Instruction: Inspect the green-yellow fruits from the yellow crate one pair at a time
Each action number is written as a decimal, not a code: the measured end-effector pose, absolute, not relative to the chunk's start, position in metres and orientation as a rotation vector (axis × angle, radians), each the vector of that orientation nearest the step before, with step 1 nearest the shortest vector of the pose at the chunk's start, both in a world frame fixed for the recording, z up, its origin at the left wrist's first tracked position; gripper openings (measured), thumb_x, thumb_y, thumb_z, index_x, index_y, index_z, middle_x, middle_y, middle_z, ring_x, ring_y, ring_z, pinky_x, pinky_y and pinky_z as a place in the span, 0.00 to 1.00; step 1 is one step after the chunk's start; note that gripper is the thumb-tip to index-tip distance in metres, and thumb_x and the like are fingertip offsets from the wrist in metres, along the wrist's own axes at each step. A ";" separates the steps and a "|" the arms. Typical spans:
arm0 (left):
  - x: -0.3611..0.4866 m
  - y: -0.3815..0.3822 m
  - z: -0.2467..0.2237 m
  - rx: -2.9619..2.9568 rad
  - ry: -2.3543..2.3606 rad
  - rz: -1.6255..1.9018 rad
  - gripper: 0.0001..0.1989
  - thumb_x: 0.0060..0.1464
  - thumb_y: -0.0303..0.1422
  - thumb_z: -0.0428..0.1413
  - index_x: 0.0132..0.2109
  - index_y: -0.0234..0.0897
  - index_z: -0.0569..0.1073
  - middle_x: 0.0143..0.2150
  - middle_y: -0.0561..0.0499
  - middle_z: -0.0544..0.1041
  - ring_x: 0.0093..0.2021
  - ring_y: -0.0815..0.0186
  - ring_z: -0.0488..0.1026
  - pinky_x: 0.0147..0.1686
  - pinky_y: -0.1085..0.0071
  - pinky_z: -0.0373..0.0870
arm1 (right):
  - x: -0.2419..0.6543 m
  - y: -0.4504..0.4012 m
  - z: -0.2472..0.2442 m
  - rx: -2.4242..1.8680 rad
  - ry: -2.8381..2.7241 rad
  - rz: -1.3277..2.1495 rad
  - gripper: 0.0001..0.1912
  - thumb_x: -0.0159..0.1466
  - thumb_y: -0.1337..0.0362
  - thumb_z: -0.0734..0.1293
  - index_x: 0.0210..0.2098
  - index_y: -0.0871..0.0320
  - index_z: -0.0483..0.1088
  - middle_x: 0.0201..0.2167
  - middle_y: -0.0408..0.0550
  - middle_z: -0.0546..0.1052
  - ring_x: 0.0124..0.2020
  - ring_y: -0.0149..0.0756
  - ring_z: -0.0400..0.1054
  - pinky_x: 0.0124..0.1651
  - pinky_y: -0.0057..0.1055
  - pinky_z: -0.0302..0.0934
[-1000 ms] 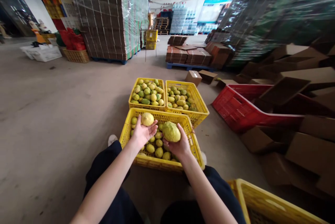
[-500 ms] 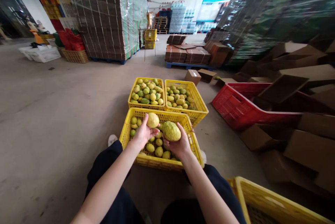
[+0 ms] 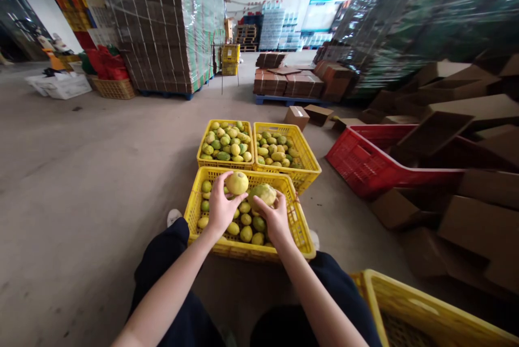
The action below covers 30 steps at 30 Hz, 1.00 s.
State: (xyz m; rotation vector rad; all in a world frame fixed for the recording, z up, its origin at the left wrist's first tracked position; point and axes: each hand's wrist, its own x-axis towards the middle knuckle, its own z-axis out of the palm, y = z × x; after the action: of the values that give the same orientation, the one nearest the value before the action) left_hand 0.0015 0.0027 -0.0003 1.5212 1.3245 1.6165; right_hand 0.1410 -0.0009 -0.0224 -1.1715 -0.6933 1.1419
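My left hand (image 3: 222, 204) is closed around a smooth, round pale-yellow fruit (image 3: 237, 183), thumb beneath and fingers over its left side. Right beside it, my right hand (image 3: 278, 216) grips a larger, lumpy yellow-green fruit (image 3: 263, 195) from the near side. Both are held above a yellow plastic crate (image 3: 243, 249) that stands between my legs. Inside that crate lie several loose yellow and green fruits (image 3: 246, 234), partly covered by my hands and wrists. What exact kind of fruit this is, I cannot tell.
Beyond stand two yellow crates of similar fruit, a left crate (image 3: 204, 162) and a right crate (image 3: 310, 166). A red crate (image 3: 360, 166) and a heap of cardboard boxes (image 3: 478, 228) are to the right. Another yellow crate (image 3: 371, 287) sits by my right leg.
Both hands have turned their grip: the left fingers now curl over the round fruit, and the right hand has shifted from under the lumpy fruit to its near side. That fruit rose slightly.
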 end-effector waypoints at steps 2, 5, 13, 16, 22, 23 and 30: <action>0.002 0.000 0.000 1.640 1.357 1.666 0.25 0.49 0.33 0.64 0.54 0.44 0.66 0.55 0.45 0.69 0.55 0.58 0.68 0.42 0.67 0.75 | 0.142 -0.003 -0.022 -1.162 -0.804 0.992 0.34 0.39 0.64 0.79 0.43 0.51 0.63 0.41 0.41 0.73 0.38 0.37 0.70 0.40 0.32 0.67; 0.002 -0.003 0.001 1.744 1.367 1.729 0.24 0.50 0.34 0.63 0.54 0.44 0.66 0.56 0.43 0.68 0.58 0.56 0.66 0.49 0.62 0.71 | 0.142 -0.004 -0.020 -1.118 -0.912 0.849 0.33 0.40 0.68 0.78 0.43 0.51 0.64 0.43 0.43 0.71 0.42 0.37 0.68 0.45 0.33 0.65; 0.001 -0.001 -0.002 1.875 1.388 1.844 0.24 0.52 0.32 0.62 0.54 0.43 0.64 0.54 0.42 0.67 0.57 0.56 0.66 0.51 0.60 0.69 | 0.143 -0.005 -0.019 -1.086 -1.007 0.743 0.33 0.44 0.68 0.76 0.48 0.52 0.62 0.49 0.48 0.69 0.48 0.40 0.66 0.49 0.36 0.64; 0.001 -0.001 -0.001 1.895 1.404 1.856 0.24 0.52 0.32 0.62 0.54 0.43 0.63 0.54 0.42 0.67 0.57 0.56 0.67 0.51 0.61 0.69 | 0.143 -0.006 -0.017 -1.119 -1.015 0.721 0.33 0.44 0.67 0.75 0.48 0.52 0.62 0.50 0.48 0.69 0.49 0.40 0.66 0.50 0.36 0.63; 0.001 -0.002 0.000 1.948 1.412 1.876 0.24 0.52 0.31 0.61 0.54 0.42 0.62 0.53 0.42 0.67 0.56 0.56 0.67 0.51 0.61 0.68 | 0.141 -0.007 -0.017 -1.124 -1.001 0.714 0.34 0.44 0.65 0.76 0.48 0.52 0.62 0.50 0.48 0.69 0.49 0.41 0.65 0.51 0.37 0.63; 0.001 -0.002 0.000 1.947 1.417 1.873 0.24 0.52 0.31 0.61 0.54 0.42 0.62 0.53 0.42 0.67 0.56 0.56 0.67 0.51 0.60 0.68 | 0.140 -0.007 -0.018 -1.120 -0.998 0.717 0.34 0.44 0.65 0.76 0.48 0.52 0.62 0.50 0.48 0.68 0.50 0.41 0.65 0.52 0.37 0.63; 0.001 -0.002 -0.001 1.909 1.411 1.875 0.23 0.52 0.32 0.62 0.53 0.42 0.62 0.53 0.42 0.68 0.55 0.56 0.67 0.51 0.60 0.67 | 0.139 -0.009 -0.018 -1.121 -0.991 0.723 0.34 0.44 0.65 0.76 0.48 0.51 0.62 0.51 0.49 0.68 0.50 0.41 0.65 0.53 0.39 0.62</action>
State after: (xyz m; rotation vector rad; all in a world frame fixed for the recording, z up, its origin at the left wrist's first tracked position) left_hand 0.0008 -0.0015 -0.0008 1.9093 1.4107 1.8754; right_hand 0.1392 -0.0088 -0.0184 -1.1207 -0.9911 0.7229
